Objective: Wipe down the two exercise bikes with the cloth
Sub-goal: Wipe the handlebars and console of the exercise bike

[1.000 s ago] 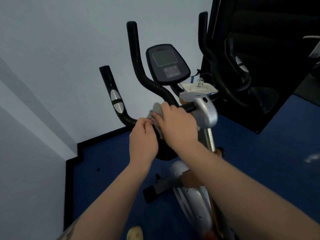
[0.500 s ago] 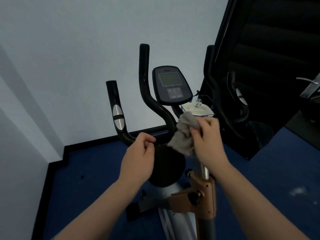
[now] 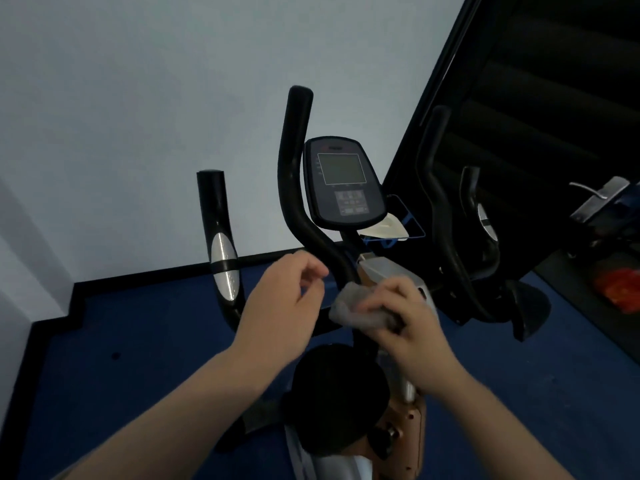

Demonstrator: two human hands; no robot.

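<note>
Your right hand (image 3: pixel 412 323) pinches the grey cloth (image 3: pixel 353 308) against the bike's handlebar (image 3: pixel 311 233) base; left hand (image 3: pixel 287 299) loosely curled, empty. Next, rub upward.

The exercise bike (image 3: pixel 346 258) stands on the floor (image 3: pixel 145 348) before the wall (image 3: pixel 156 116). Its console (image 3: pixel 343 181) sits between the upright handlebars (image 3: pixel 294 161). The cloth (image 3: pixel 353 308), under the right hand (image 3: pixel 405 327), lies below the console, with the left hand (image 3: pixel 280 306) just left of it.
</note>
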